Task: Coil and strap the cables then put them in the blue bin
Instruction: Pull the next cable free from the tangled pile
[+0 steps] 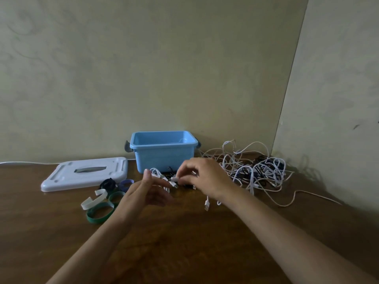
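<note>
An open blue bin (pixel 164 154) stands at the back of the wooden table, against the wall. A tangle of white and black cables (pixel 256 171) lies to its right. In front of the bin my right hand (pixel 205 177) pinches the plug end of a white cable (pixel 174 179); another white plug (pixel 207 204) dangles below the wrist. My left hand (pixel 143 193) hovers just left of it with fingers spread and nothing in it. Several loose straps, green (pixel 100 213), white (pixel 94 199), black and purple, lie left of my left hand.
The bin's white lid (pixel 86 174) lies flat at the left, behind the straps. A thin white cable (pixel 311 195) trails off to the right toward the side wall. Walls close off the back and the right side.
</note>
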